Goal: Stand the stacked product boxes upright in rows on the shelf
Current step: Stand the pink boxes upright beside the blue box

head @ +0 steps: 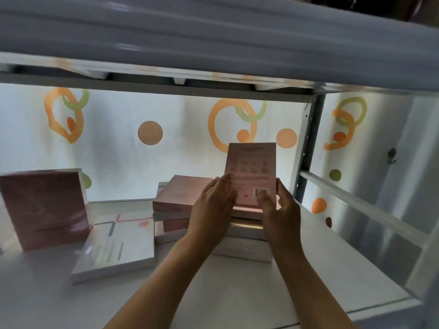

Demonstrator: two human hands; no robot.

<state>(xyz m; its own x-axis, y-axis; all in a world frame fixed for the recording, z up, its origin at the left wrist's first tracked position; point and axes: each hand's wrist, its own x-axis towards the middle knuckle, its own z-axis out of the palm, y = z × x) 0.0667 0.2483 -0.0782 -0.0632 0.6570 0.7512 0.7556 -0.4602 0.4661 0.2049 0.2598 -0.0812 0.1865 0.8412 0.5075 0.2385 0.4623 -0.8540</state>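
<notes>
A pink product box point(250, 167) stands upright on top of a flat stack of boxes point(244, 236) at the middle right of the white shelf point(237, 293). My left hand point(211, 207) holds its left edge and my right hand point(280, 205) grips its right edge, thumb across the printed face. Just left of it lies another stack of pink boxes point(175, 200), flat. A white box with coloured lines point(116, 248) lies flat nearer the front. Several pink boxes point(45, 207) stand upright at the far left.
A grey metal upright point(308, 148) and a white side rail point(361, 203) bound the shelf on the right. Another shelf board point(213, 34) hangs close overhead. Behind is a white curtain with orange and green rings point(147, 115).
</notes>
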